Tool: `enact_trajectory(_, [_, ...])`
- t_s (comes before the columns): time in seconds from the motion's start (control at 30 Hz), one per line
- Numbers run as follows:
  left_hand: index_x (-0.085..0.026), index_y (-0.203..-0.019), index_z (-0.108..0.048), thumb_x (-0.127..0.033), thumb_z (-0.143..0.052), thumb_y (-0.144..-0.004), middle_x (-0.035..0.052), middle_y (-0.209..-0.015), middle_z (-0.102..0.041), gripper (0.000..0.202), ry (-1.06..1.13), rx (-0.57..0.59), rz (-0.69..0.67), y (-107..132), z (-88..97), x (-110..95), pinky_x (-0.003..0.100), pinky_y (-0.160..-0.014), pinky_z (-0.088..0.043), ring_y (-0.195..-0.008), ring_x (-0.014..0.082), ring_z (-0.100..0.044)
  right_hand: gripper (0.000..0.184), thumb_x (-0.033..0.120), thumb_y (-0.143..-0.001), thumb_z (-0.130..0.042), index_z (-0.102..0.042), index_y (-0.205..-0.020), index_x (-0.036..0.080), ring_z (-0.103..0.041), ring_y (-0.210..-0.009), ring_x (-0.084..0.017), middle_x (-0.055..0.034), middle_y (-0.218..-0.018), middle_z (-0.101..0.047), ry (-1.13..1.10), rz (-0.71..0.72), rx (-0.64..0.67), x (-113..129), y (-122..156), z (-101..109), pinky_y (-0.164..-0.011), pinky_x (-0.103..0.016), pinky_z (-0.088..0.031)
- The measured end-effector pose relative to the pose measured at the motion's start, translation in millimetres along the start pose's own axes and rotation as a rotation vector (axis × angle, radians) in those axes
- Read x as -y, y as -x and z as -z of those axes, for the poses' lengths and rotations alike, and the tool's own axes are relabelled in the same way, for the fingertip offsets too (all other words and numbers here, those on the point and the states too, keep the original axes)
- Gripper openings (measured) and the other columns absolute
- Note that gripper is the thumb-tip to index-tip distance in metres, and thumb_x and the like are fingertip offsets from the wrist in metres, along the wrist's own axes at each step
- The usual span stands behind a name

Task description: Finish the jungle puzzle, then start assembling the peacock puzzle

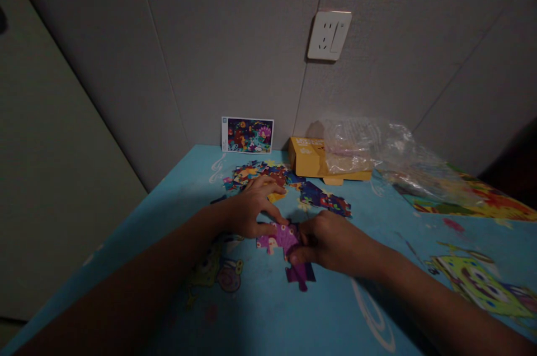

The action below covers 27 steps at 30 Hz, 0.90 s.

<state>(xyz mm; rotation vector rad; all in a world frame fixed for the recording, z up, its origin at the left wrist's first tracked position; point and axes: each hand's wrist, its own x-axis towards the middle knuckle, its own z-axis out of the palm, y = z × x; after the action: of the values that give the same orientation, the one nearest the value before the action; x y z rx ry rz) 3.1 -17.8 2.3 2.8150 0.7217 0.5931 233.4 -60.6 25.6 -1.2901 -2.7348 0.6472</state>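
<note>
A joined patch of purple and pink jigsaw puzzle (289,238) lies flat on the blue tabletop in front of me. My left hand (255,207) rests over its upper left side, fingers spread, with the thumb and a fingertip touching the patch. At the right side of the patch my right hand (321,238) has its fingers pinched together on a puzzle piece, mostly hidden behind them. Behind my left hand is a pile of loose colourful puzzle pieces (251,171). A joined dark blue strip of puzzle (325,199) lies farther back, to the right.
A picture card (247,135) leans against the wall. Beside it are a yellow box (308,157) and a crumpled clear plastic bag (356,143). A colourful printed sheet (482,193) lies at the right. The blue tabletop (260,311) carries printed cartoon figures; a socket (329,36) is on the wall.
</note>
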Motion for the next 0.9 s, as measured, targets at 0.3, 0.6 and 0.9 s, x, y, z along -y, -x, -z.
enact_trajectory(0.3, [-0.028, -0.095, -0.077, -0.036, -0.074, -0.077, 0.011, -0.133, -0.05, 0.02, -0.001, 0.0, -0.015, 0.7, -1.3, 2.4, 0.057, -0.11, -0.024, -0.13, 0.0337, -0.034, 0.018, 0.031, -0.087, -0.057, -0.064, -0.076, 0.019, -0.047, -0.05, -0.011, 0.0009, -0.057, -0.058, 0.026, -0.035, -0.277, 1.2, -2.1, 2.7, -0.052, -0.025, -0.025])
enact_trajectory(0.6, [-0.028, -0.09, -0.077, -0.036, -0.077, -0.073, 0.0089, -0.135, -0.051, 0.019, -0.015, 0.014, 0.009, 0.2, 0.4, 0.7, 0.058, -0.11, -0.024, -0.13, 0.0339, -0.035, 0.016, 0.019, -0.08, -0.056, -0.058, -0.065, 0.017, -0.039, -0.047, -0.007, 0.0052, -0.052, -0.049, -0.204, 0.204, -0.164, 1.9, 3.1, -0.2, -0.05, -0.023, -0.027])
enact_trajectory(0.9, [-0.029, -0.09, -0.077, -0.032, -0.076, -0.074, 0.0077, -0.133, -0.052, 0.016, -0.026, -0.033, -0.011, -0.4, -4.7, 1.7, 0.055, -0.109, -0.027, -0.128, 0.0328, -0.037, 0.015, 0.012, -0.075, -0.058, -0.055, -0.061, 0.017, -0.039, -0.05, -0.007, 0.0063, -0.054, -0.048, -0.155, 0.157, -0.011, 0.9, -0.5, -1.6, -0.052, -0.023, -0.026])
